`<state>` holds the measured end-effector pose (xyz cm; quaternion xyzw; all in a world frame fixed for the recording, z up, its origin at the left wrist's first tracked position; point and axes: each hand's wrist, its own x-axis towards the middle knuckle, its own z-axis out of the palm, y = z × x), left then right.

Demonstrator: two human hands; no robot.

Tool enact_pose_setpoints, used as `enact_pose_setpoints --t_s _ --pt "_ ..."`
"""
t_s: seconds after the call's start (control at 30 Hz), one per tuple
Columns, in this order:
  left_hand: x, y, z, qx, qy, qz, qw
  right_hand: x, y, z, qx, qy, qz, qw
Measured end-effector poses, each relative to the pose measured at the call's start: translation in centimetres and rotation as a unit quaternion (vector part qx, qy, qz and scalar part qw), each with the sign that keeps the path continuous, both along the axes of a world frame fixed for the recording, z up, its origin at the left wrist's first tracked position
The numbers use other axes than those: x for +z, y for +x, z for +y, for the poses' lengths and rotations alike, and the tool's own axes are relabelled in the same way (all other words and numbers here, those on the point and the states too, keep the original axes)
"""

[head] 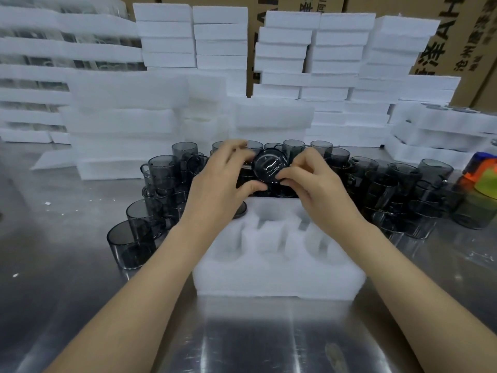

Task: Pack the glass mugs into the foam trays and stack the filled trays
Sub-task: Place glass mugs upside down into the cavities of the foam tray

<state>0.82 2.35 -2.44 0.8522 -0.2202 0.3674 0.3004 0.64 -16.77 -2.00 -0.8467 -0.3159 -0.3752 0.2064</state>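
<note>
Head view: my left hand [223, 181] and right hand [316, 184] both pinch one tilted glass mug [270, 165], and next I should lower it into a pocket of the foam tray [277, 275] below them.

The sides of the mug [270, 165] are covered by the left hand [217, 181] and the right hand [314, 179]. The far end of the tray [277, 275] is hidden behind them, and so are some other mugs [398, 179]. The holes in the tray are blurred. The boxes [457, 36] are cut off at the top edge. A bright thing [484, 175] is cut off at the right edge; what it is cannot be told. The stacks [32, 76] on the left are blurred.
</note>
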Motion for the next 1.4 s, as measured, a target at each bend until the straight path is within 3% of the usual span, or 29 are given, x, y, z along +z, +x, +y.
enact_pose_setpoints --t_s 0.17,0.27,0.57,0.73,1.1,1.27,1.4 --pt "-0.2 0.2 0.0 -0.048 -0.071 0.028 0.996 -0.4 0.2 -0.2 0.056 0.052 -0.044 0.996" --pt "-0.2 0.2 -0.1 -0.056 -0.092 0.012 0.994 -0.5 0.2 -0.1 0.110 0.105 0.001 0.988" --pt "-0.4 -0.2 -0.7 -0.120 -0.033 0.024 0.992 -0.7 0.2 -0.1 0.097 0.126 0.108 0.981" --pt "-0.4 -0.1 -0.6 -0.089 0.019 0.000 0.996 -0.7 0.1 -0.2 0.090 0.076 0.188 0.975" --pt "0.0 -0.5 -0.5 -0.091 -0.023 -0.008 0.996 -0.6 -0.1 0.1 0.096 0.051 0.258 0.960" --pt "-0.1 -0.6 -0.6 -0.079 0.040 0.072 0.993 -0.6 0.2 -0.2 0.089 0.004 0.322 0.943" --pt "0.3 -1.1 -0.6 -0.013 0.082 0.059 0.995 -0.6 0.5 -0.1 0.071 -0.057 0.317 0.944"
